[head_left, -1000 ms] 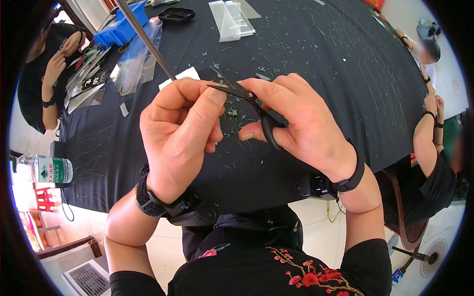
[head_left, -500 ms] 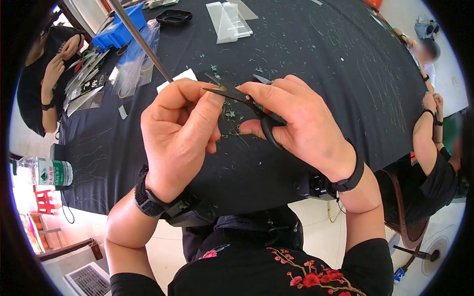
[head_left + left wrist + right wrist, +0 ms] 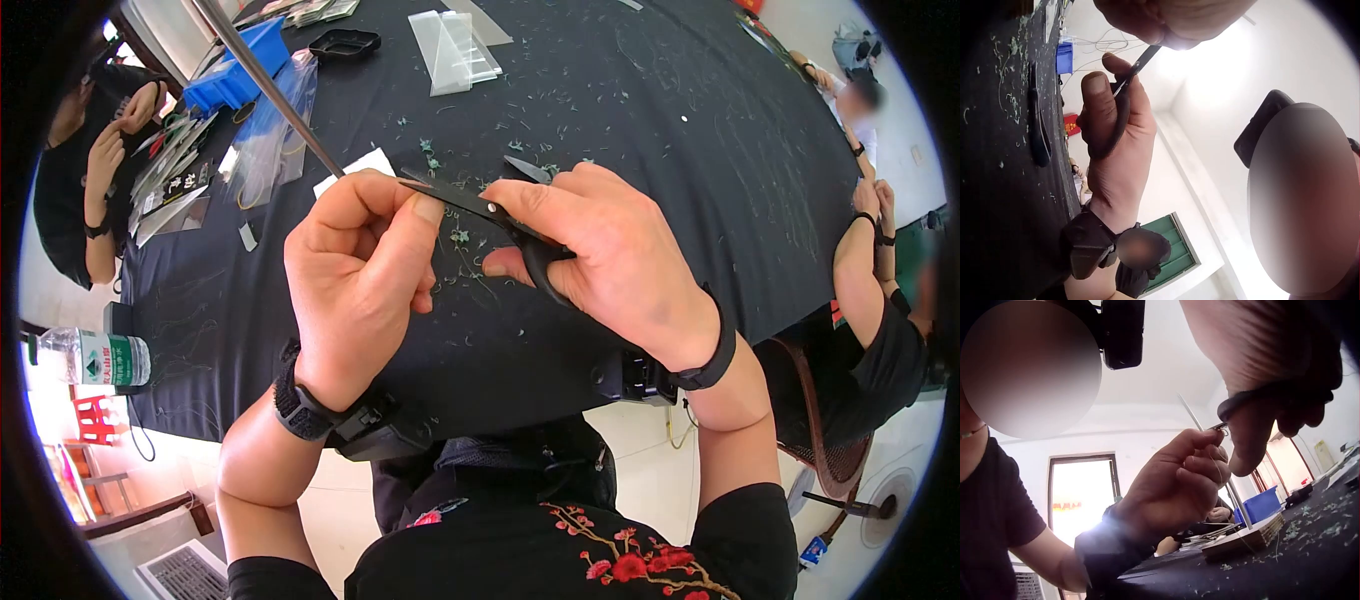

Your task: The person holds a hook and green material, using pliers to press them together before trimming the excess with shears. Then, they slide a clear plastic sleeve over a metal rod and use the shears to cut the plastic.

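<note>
While the right hand [image 3: 625,245] is gripping scissors [image 3: 492,209] pointing leftward, the left hand [image 3: 360,255] is seemingly pinching thread [image 3: 1216,464] at their tip

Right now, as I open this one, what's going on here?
A person at a table holds black scissors in the right hand, the blades reaching the fingertips of the left hand, which pinches a thin strand. Small green scraps lie scattered on the black tablecloth beneath. It looks like trimming work, though whether the blades are cutting at this instant can't be told.
</note>
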`<state>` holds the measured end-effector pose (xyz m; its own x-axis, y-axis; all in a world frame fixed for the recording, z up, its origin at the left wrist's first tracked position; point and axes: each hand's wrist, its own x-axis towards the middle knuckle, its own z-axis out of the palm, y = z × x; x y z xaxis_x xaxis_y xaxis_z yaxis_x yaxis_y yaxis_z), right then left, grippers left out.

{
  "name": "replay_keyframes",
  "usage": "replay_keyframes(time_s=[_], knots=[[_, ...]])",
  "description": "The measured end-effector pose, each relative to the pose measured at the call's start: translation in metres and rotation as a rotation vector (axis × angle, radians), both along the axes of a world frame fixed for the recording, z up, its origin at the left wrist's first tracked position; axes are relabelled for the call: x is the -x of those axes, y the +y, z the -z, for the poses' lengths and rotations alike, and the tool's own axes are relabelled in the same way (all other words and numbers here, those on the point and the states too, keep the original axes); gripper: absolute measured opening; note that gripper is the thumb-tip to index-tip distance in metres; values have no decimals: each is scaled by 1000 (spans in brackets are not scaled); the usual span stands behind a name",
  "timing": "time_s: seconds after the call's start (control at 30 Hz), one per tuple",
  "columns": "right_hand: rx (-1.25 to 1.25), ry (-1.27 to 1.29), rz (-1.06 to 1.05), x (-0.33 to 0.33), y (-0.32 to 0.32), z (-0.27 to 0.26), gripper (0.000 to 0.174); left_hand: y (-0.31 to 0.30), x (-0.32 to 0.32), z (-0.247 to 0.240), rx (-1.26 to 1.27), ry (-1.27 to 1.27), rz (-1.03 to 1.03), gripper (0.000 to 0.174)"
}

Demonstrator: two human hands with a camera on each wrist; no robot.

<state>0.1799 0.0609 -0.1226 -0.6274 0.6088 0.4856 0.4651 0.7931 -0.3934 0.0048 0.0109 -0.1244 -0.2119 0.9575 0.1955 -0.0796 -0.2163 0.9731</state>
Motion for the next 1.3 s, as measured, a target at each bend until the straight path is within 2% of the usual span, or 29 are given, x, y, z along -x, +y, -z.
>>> replay_keyframes(time_s=[0.27,0.33,0.37,0.43,0.57,0.8,1.07,1.3], knots=[[-28,98,-62,2,0,-1,39,0,2,1,5,-33,18,9],[135,280,-55,3,2,-1,42,0,4,1,-6,-77,55,10],[135,280,-61,3,2,-2,42,-1,4,0,-7,-78,50,10],[449,456,-151,1,2,-6,46,-1,3,-2,35,-170,120,11],[383,614,-251,1,6,-5,45,-2,2,1,92,-275,232,12],[469,591,-290,3,3,-1,37,-6,-1,1,236,-207,382,10],[583,720,-324,3,2,-2,36,-9,-2,0,186,-235,390,12],[612,712,-323,4,2,-2,36,-10,-3,-3,236,-166,374,13]])
